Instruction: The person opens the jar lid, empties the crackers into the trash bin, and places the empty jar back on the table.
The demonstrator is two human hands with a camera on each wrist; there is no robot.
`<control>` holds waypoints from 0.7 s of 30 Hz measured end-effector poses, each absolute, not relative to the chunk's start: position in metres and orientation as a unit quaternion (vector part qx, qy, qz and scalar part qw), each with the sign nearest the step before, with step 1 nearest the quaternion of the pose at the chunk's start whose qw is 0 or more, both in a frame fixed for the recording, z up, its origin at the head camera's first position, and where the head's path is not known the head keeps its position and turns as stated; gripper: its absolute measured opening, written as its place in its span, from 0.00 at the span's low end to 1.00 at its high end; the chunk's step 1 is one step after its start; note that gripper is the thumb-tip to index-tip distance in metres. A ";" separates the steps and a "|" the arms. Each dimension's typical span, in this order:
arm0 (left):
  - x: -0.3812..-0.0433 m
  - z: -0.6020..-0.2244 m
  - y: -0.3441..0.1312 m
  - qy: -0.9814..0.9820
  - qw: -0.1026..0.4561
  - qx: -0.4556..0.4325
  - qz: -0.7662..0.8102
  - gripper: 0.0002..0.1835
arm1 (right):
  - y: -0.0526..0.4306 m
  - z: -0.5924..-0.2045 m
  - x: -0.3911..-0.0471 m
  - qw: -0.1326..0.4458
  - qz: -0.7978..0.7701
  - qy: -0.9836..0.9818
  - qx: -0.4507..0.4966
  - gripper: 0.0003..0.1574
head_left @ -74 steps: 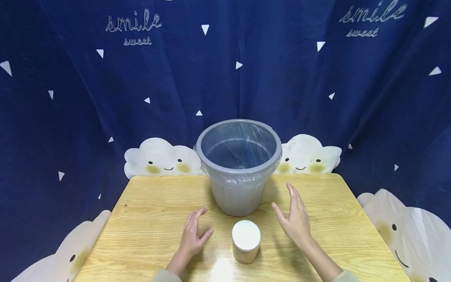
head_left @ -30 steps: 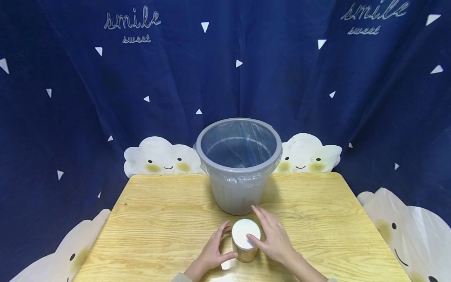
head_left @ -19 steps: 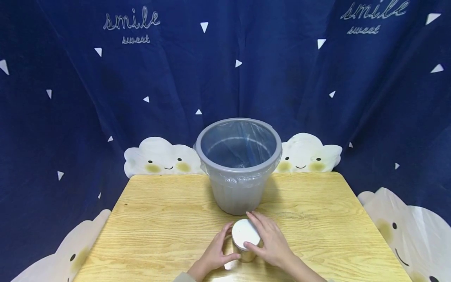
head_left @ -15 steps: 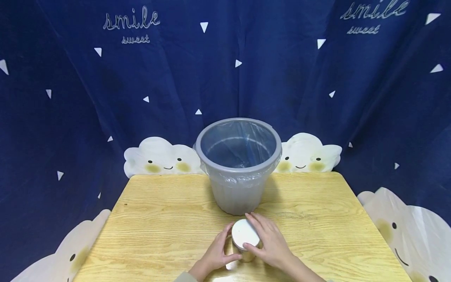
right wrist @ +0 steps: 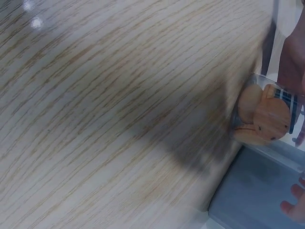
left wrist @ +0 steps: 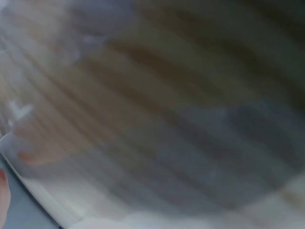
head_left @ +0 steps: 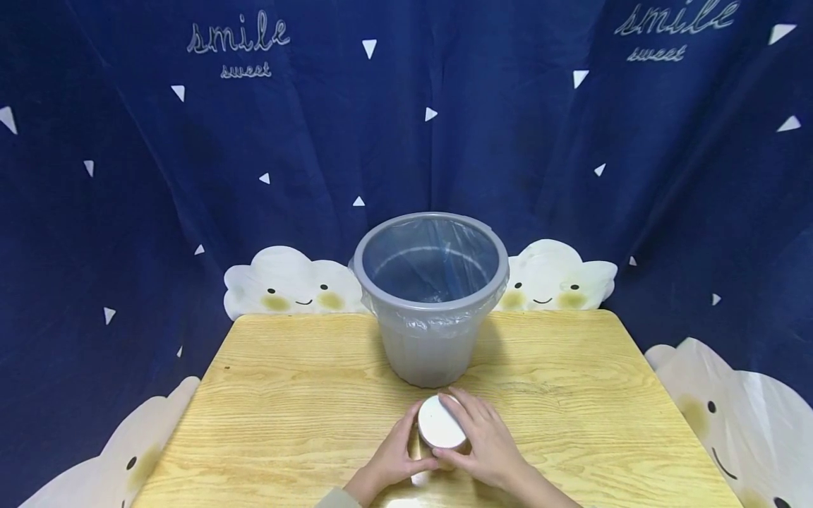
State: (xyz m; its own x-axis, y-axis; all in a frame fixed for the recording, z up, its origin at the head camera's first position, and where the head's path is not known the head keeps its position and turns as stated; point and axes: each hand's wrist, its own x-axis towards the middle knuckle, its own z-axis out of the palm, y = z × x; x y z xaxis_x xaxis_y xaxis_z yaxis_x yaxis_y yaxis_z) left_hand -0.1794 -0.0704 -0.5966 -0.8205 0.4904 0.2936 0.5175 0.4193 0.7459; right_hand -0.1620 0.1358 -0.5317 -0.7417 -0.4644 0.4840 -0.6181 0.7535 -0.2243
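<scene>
A clear jar (right wrist: 279, 149) with round biscuits (right wrist: 271, 118) inside stands upright on the table, its round white lid (head_left: 438, 423) on top. My left hand (head_left: 389, 455) wraps the jar's left side, thumb at the near side and fingers around the far left. From the right, my right hand (head_left: 488, 443) grips the lid, with the thumb at its near edge and the fingers over its far right edge. The left wrist view is mostly blurred wood grain, with one fingertip (left wrist: 4, 195) at its left edge.
Just behind the jar stands a grey bin (head_left: 428, 353) with a clear plastic liner folded over its rim. Both rest on a light wooden table (head_left: 286, 395). A dark blue curtain (head_left: 317, 141) with white clouds and triangles surrounds the table's back and sides.
Both hands came in from either side of the jar and closed on it. Lately the right hand's fingers and thumb have shifted round the lid's edge. Jar and bin keep their places.
</scene>
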 end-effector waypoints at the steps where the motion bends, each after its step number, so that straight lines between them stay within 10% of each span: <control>1: -0.180 -0.596 -0.070 -0.843 0.009 -0.295 -0.450 0.54 | 0.136 -0.532 -0.162 0.204 0.188 -0.914 0.296 0.50; 21: -0.184 -0.595 -0.063 -0.807 -0.009 -0.285 -0.516 0.52 | 0.135 -0.534 -0.162 0.206 0.181 -0.915 0.297 0.46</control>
State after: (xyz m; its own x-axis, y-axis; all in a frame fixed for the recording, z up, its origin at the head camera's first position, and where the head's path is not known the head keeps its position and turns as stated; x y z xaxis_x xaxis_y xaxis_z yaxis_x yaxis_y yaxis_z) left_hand -0.1843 -0.0632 -0.5946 -0.8372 0.4694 0.2807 0.4517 0.3041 0.8387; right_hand -0.1624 0.1349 -0.5336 -0.7388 -0.4685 0.4844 -0.6180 0.7577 -0.2096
